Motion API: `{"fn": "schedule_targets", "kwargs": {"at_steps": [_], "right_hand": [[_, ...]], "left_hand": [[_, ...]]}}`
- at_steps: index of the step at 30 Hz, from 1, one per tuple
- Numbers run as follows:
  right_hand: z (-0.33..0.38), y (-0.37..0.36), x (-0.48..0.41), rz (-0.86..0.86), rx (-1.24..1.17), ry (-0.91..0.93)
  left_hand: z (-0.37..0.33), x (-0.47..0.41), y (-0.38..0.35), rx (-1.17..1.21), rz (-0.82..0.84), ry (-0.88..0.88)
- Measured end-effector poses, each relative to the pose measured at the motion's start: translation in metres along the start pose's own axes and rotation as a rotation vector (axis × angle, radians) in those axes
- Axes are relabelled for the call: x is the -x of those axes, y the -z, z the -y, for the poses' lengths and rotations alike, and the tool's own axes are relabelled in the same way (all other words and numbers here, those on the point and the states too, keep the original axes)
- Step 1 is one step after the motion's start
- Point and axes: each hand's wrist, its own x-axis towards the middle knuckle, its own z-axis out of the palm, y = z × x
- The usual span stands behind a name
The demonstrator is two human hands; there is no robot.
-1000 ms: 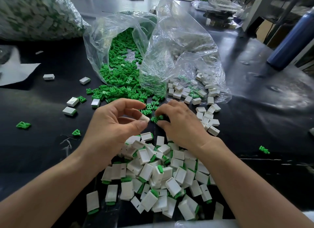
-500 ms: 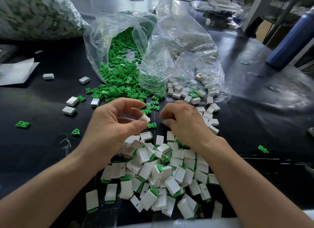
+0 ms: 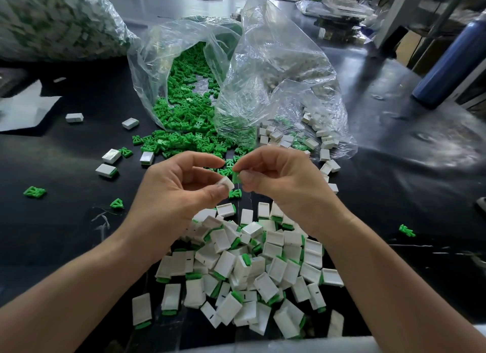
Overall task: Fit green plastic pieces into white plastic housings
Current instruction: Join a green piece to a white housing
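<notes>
Now left hand [image 3: 178, 192] pinches a boxy white housing [image 3: 227, 182] | right hand [image 3: 284, 184] pinches a green piece [image 3: 236, 176] just beside it, above the glossy black tabletop [image 3: 394, 194] | crinkled clear bag [image 3: 155, 52] spills green pieces [image 3: 184, 116] behind; finished housings [image 3: 226, 263] heaped below | right hand has lifted off the tabletop since earlier.

Blue bottle [image 3: 452, 60], white paper [image 3: 23, 108], black tabletop [image 3: 65, 221]

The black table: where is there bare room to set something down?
Widest bare table: right of the right hand, before the blue cylinder. Also left of the left hand. Crowded from the bags to the assembled pile.
</notes>
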Motion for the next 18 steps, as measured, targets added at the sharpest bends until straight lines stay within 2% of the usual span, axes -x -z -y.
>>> {"fn": "schedule_targets", "kwargs": {"at_steps": [11, 18], "right_hand": [[-0.0026, -0.0034, 0.0007, 0.025, 0.127, 0.021], [-0.0035, -0.0085, 0.0022, -0.036, 0.157, 0.032]], "left_hand": [[-0.0005, 0.0007, -0.0006, -0.020, 0.014, 0.024], [-0.0032, 0.0000, 0.0005, -0.026, 0.002, 0.028]]}}
